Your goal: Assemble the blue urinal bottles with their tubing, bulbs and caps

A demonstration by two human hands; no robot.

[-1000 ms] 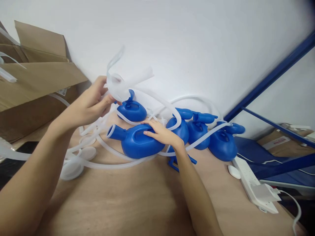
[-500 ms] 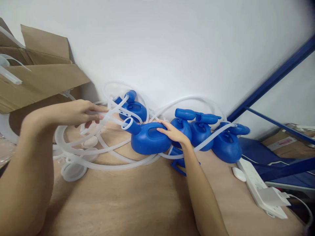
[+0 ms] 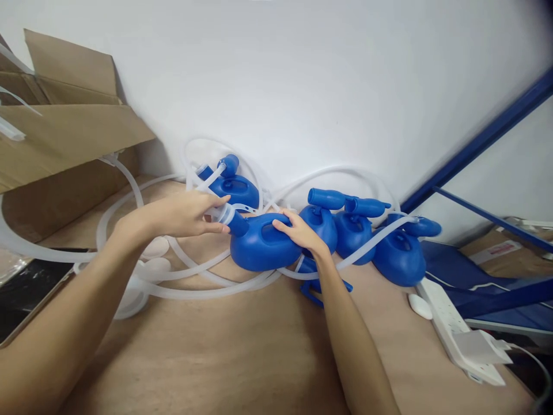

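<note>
A blue plastic urinal bottle (image 3: 263, 251) with a loop handle sits on the wooden table, its spout tilted up to the left. My right hand (image 3: 300, 231) grips its handle from the right, thumb on top. At the spout, a translucent white cap (image 3: 225, 214) sits in the mouth, and my left hand (image 3: 190, 213) has thumb and fingers closed about it; part of the cap is hidden by the hand. Behind stands another blue bottle (image 3: 235, 193) with a tube. To the right are several more blue bottles (image 3: 397, 259) with blue funnel-shaped tops (image 3: 326, 199).
Clear white tubes (image 3: 207, 294) loop across the table. Whitish round caps (image 3: 129, 302) lie under my left forearm. An open cardboard box (image 3: 73, 144) stands at the left. On the right are a power strip (image 3: 449, 323) with a plug, a white oval object (image 3: 420, 306) and a blue metal frame (image 3: 475, 144).
My left hand has moved right to the bottle's spout, where a translucent cap now sits in the formerly open mouth. My right hand stays on the handle.
</note>
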